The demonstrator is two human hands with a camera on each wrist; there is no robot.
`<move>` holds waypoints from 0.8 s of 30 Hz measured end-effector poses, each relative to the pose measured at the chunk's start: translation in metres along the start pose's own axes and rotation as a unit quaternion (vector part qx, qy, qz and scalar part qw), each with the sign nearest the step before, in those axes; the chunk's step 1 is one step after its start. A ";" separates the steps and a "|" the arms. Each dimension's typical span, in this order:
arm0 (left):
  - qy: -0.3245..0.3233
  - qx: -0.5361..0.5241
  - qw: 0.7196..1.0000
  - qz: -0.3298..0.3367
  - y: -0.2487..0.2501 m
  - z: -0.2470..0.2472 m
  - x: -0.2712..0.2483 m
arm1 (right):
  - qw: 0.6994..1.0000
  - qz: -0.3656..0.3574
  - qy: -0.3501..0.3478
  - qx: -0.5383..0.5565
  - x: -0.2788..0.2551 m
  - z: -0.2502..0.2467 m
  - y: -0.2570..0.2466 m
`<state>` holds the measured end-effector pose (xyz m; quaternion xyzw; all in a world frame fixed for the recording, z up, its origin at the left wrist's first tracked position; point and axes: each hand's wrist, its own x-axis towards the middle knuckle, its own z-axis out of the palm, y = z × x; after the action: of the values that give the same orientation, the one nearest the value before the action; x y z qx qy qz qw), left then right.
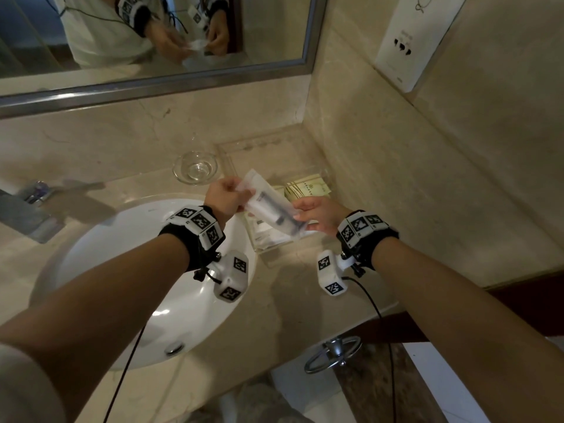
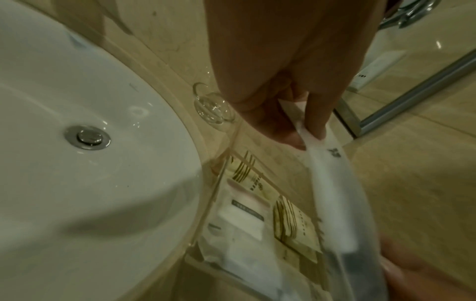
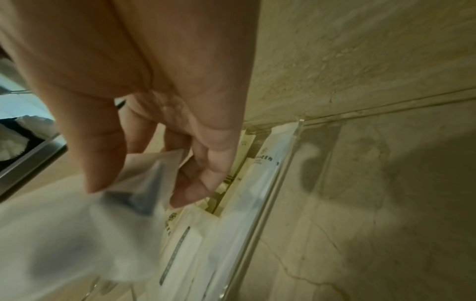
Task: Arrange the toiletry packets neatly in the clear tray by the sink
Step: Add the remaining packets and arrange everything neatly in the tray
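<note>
Two hands are holding one packet [image 1: 272, 206] in the air, just above the clear tray [image 1: 268, 247] at the corner of the worktop [image 1: 293, 288] beside the sink [image 1: 146, 270]. Left hand [image 1: 225, 196] is pinching the packet's far, flat sealed end between thumb and fingers [image 2: 318, 122]; right hand [image 1: 317, 213] is pinching the near end, thumb on one face and fingers [image 3: 201, 183] curling under. Packet is hanging at a slant between the two grips, frosted plastic with a dark, long item showing inside, too blurred to name. It is looking light and limp: film is creasing and bulging near the right-hand pinch in the right wrist view, so it is likely sagging if held at one end only. Film is probably slick, so the flat sealed ends are seeming the surest places to take hold, with the stiffer core giving some shape along the middle. Tray is already holding several flat packets, among them a cream one with gold stripes [image 1: 308, 189] at its far end. Glass dish [image 1: 195, 167] is sitting near the tray, behind the sink.
</note>
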<state>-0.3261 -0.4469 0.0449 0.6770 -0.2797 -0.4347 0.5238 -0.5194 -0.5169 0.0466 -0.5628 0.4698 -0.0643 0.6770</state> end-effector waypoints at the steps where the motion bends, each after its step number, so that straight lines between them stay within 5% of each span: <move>1: -0.017 0.002 1.000 0.001 -0.001 -0.001 0.000 | 1.000 0.004 0.002 0.001 0.000 -0.002 0.000; 11: -0.011 -0.085 0.995 -0.053 -0.007 0.007 0.009 | 0.992 0.072 0.023 0.097 0.006 -0.008 0.009; 18: -0.037 -0.024 0.992 -0.115 -0.017 0.019 0.010 | 0.968 0.040 0.158 0.191 0.013 -0.028 0.007; 24: -0.075 0.072 0.982 -0.159 -0.023 0.022 0.016 | 0.966 0.011 0.243 0.084 0.027 -0.048 0.022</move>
<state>-0.3398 -0.4636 0.0172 0.7143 -0.2379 -0.5406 0.3755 -0.5484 -0.5598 0.0166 -0.4656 0.6196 -0.2311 0.5881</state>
